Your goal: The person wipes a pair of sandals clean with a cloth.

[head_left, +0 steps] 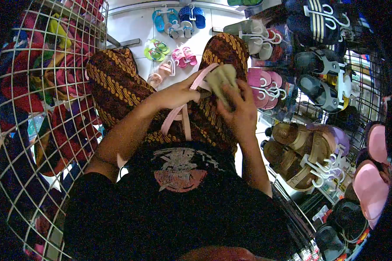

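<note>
Over my lap, my left hand (182,94) is closed round a pink strap-like piece (202,77), with pink and beige strips (173,118) hanging below the fingers. My right hand (239,108) has its fingers wrapped on a folded beige-green cloth-like item (222,80), which lies against the upper end of the pink piece. The two hands are close together but apart. Patterned brown trousers (117,80) cover my legs under them.
Small sandals stand on the white tiled floor ahead: blue (192,16), green (157,50), pink (184,56) and peach (162,73). A wire grid (43,108) with colourful cloth rises at the left. Brown sandals (292,150) and black sandals (315,89) hang at the right.
</note>
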`<state>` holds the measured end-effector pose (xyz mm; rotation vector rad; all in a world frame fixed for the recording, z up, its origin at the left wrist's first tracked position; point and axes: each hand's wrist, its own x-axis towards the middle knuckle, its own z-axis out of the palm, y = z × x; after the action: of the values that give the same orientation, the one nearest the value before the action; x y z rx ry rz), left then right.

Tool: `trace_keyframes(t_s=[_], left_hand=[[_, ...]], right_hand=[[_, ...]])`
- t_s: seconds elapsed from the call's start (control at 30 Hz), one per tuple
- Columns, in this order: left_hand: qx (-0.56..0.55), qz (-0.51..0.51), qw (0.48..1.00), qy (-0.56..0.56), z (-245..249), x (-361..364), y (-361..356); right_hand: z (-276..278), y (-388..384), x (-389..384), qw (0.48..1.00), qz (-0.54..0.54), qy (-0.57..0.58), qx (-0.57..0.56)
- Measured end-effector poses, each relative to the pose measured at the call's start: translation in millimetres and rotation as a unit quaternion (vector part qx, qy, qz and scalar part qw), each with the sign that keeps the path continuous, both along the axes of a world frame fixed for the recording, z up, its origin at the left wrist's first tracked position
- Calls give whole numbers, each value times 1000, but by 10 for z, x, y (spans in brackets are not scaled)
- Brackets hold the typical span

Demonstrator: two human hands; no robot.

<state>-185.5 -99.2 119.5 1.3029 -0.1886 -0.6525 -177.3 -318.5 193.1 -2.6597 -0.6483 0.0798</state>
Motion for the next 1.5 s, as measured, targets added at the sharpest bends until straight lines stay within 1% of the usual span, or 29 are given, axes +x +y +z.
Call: trace_keyframes(t_s=[0.07,0.1,0.2,0.23,0.33,0.37,0.47,0.5,0.53,0.57,0.6,0.67,0.7,0.73,0.77,0.87,0.9,1.0,1.03,1.1,1.17,1.2,1.27,1.3,1.37,1.4,1.43,1.5], left_hand=[[-61,1,998,-7,-40,16,-18],[-56,4,998,20,27,19,-10],[-1,29,999,-38,-31,6,-20],[3,15,1000,-12,-17,-7,11],[-85,88,989,79,-146,-34,22],[-50,51,984,163,-178,-26,136],[-121,14,927,356,185,-27,268],[-108,46,947,300,355,-32,193],[-87,30,971,222,184,-29,126],[-67,13,987,142,-146,-47,36],[-46,-3,997,61,-202,-26,-3],[-158,84,971,159,-279,-121,14],[-219,101,957,164,-230,-105,64],[-324,70,921,207,-175,-102,128],[-416,34,872,256,-107,-98,193],[-428,64,850,300,16,-13,306],[-412,97,848,320,138,-15,308],[-392,74,855,330,47,-53,225],[-334,96,876,335,55,-109,193],[-281,132,904,294,86,-165,90],[-276,141,917,252,-140,-195,3],[-273,146,922,231,-253,-212,-41],[-268,147,921,240,-408,-256,-43],[-310,133,911,238,-170,-228,18],[-342,94,897,266,-126,-166,88],[-358,74,888,280,-96,-144,101],[-384,96,866,306,52,-145,95],[-335,119,894,272,-20,-154,70]], right_hand=[[-39,-8,58,997,-67,-12,-25],[-12,1,58,997,-73,6,-17],[102,95,-107,998,13,58,31],[78,84,-119,998,12,51,28],[157,-32,27,993,-36,107,-15],[197,-47,71,995,-38,86,-29],[338,27,77,997,-39,7,60],[367,61,54,995,-17,-26,95],[404,115,26,994,0,-10,107],[446,175,-3,993,18,6,118],[478,217,-23,991,37,21,130],[482,219,-43,993,40,57,97],[453,174,-29,992,46,72,87],[441,130,-18,992,52,88,78],[463,93,1,992,62,87,71],[433,4,33,994,28,56,87],[406,-14,45,995,16,37,92],[445,123,23,990,22,-6,140],[417,159,13,988,55,-24,143],[410,224,-71,988,56,11,142],[427,246,-97,984,66,33,162],[422,227,-101,984,78,42,155],[412,142,-80,983,101,59,140],[421,91,-60,984,105,75,126],[443,1,-28,983,111,108,96],[451,-5,-26,985,102,92,102],[459,-9,-17,987,93,76,109],[429,-12,8,987,83,29,137]])
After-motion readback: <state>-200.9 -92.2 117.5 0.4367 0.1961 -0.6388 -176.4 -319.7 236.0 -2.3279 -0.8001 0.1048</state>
